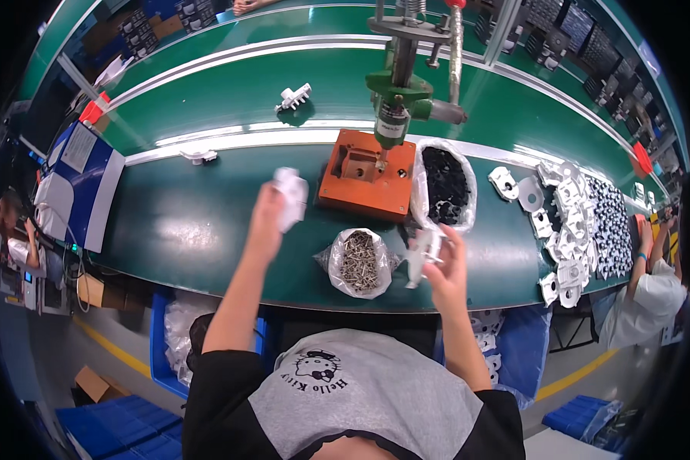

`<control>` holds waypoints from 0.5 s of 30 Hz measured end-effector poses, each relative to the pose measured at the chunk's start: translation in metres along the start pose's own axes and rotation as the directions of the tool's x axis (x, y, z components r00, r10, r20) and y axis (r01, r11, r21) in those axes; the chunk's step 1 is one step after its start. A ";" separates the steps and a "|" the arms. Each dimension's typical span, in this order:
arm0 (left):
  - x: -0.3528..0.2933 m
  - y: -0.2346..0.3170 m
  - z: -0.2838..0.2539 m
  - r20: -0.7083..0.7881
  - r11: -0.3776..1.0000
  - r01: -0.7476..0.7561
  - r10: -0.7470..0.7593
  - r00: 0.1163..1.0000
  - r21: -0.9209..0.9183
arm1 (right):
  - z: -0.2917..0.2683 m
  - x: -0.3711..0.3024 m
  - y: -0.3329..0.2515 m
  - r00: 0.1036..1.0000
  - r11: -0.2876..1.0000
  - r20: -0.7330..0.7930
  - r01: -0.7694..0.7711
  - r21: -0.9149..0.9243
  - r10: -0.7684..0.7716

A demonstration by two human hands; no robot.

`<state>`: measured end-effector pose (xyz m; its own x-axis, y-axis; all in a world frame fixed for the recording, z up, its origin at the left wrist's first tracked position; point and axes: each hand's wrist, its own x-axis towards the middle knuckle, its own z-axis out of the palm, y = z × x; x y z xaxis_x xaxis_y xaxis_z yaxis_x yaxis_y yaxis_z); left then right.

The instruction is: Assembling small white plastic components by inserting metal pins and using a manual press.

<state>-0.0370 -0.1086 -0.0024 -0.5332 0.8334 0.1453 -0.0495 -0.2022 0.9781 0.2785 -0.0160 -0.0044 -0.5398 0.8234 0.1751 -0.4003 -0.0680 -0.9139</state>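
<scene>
My left hand [267, 218] is closed on a white plastic part [290, 201], held above the green table left of the orange fixture block [367, 192]. On the other side, my right hand [450, 264] grips a second white plastic part [419, 261] by its edge. Between the hands stands a bag of metal pins [359, 263], its clear plastic folded open. Behind the right hand is a bag of small black parts [446, 184]. A green hand press [392, 115] rises over the orange block, its tip at the block's recess.
White plastic parts [571, 222] lie heaped at the right, beside rows of small dark-and-silver pieces [612, 230]. Two white parts sit left and on the conveyor [294, 97]. A blue-and-white machine [80, 184] stands far left. Another person [648, 299] works at the right.
</scene>
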 end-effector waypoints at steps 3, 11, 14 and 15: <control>-0.029 0.010 0.066 0.293 0.998 -0.047 0.030 0.956 0.052 | 0.032 0.012 -0.007 0.993 0.999 0.106 -0.050 -0.011 0.051; -0.060 0.022 0.121 0.373 0.878 -0.407 0.300 0.878 0.253 | 0.054 0.007 -0.010 0.998 0.998 0.041 -0.037 -0.047 0.039; -0.063 0.026 0.122 0.337 0.902 -0.358 0.267 0.903 0.242 | 0.050 0.005 -0.006 0.997 0.984 0.076 0.004 -0.176 0.009; -0.062 0.027 0.122 0.337 0.902 -0.356 0.265 0.904 0.244 | 0.050 0.005 -0.005 0.997 0.985 0.076 0.002 -0.175 0.011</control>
<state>0.0982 -0.1033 0.0331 -0.2107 0.8725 0.4408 0.3509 -0.3534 0.8672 0.2408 -0.0392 0.0190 -0.5987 0.7775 0.1922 -0.2661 0.0332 -0.9634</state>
